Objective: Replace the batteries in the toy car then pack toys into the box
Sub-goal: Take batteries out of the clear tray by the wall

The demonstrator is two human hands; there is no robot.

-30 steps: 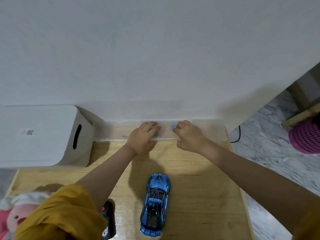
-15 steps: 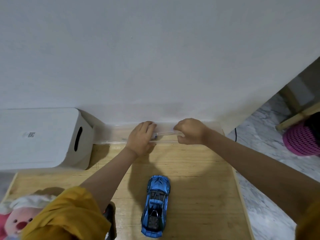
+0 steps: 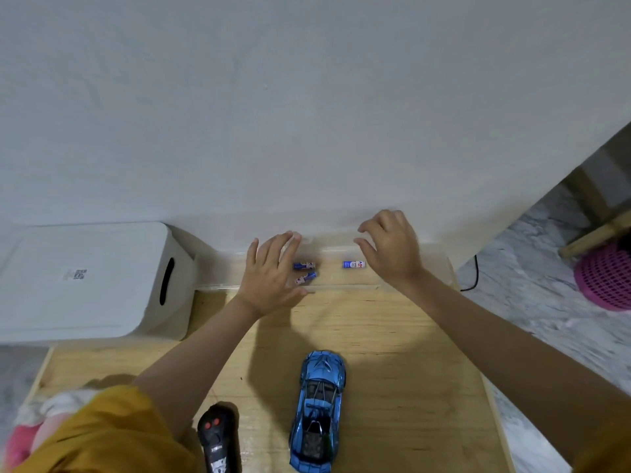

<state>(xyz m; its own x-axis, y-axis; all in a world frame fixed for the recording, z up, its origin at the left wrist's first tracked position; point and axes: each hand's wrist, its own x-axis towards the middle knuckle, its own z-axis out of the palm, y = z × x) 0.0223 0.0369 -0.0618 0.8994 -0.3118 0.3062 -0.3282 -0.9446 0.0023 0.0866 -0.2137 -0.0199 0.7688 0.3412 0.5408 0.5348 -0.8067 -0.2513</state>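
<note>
Reaching toward the wall, both hands hover over a clear tray point(image 3: 218, 273) at the far edge of the wooden table point(image 3: 392, 336). The left hand point(image 3: 271, 273) has its fingers straight and spread, holding nothing; the right hand point(image 3: 392, 250) has its fingers loosely curled and apart, also holding nothing. Three batteries point(image 3: 304, 265) lie in the tray between the hands. A blue car point(image 3: 319, 409) sits near the table's front edge, with a black remote point(image 3: 216, 438) to its left. A white box point(image 3: 88, 278) stands at the far left.
</note>
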